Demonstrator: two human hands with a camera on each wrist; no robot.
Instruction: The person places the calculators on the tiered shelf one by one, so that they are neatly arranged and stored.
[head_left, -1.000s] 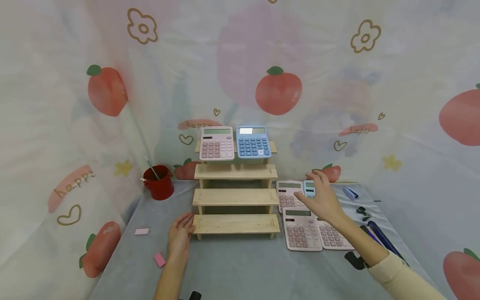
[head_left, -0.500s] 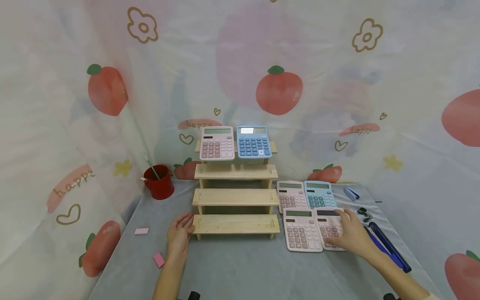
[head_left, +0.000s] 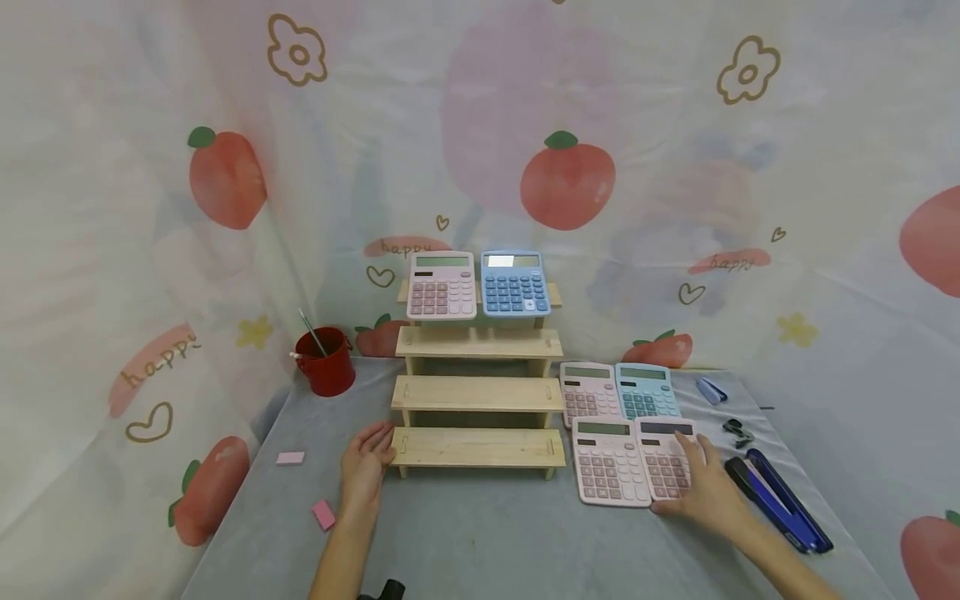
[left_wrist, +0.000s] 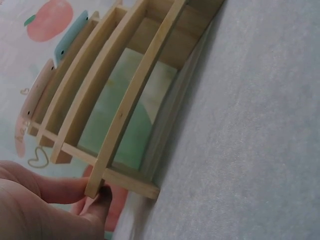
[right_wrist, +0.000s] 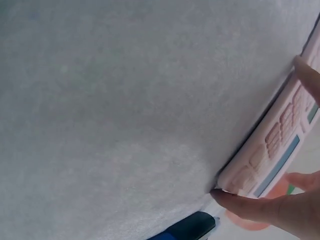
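A stepped wooden shelf (head_left: 477, 392) stands mid-table, with a pink calculator (head_left: 442, 286) and a blue calculator (head_left: 513, 284) leaning on its top step. To its right lie several calculators: pink (head_left: 590, 392), light blue (head_left: 647, 390), pink (head_left: 609, 461) and another pink one (head_left: 663, 454). My right hand (head_left: 692, 468) lies over that last one. In the right wrist view my thumb (right_wrist: 250, 206) and a finger (right_wrist: 307, 75) hold its edges (right_wrist: 272, 150). My left hand (head_left: 373, 448) rests with straight fingers (left_wrist: 60, 189) against the left end of the bottom step (left_wrist: 125, 115).
A red cup (head_left: 325, 364) with a pen stands back left. Two pink erasers (head_left: 290, 457) (head_left: 323, 515) lie left of my left hand. A blue stapler (head_left: 780, 500), black clips (head_left: 738, 429) and a small pale-blue item (head_left: 708, 389) lie at the right. Printed cloth walls surround the grey table (head_left: 480, 533).
My right hand came down from above the far calculators onto the near right pink calculator and stays there. The left hand has not moved from the shelf's end.
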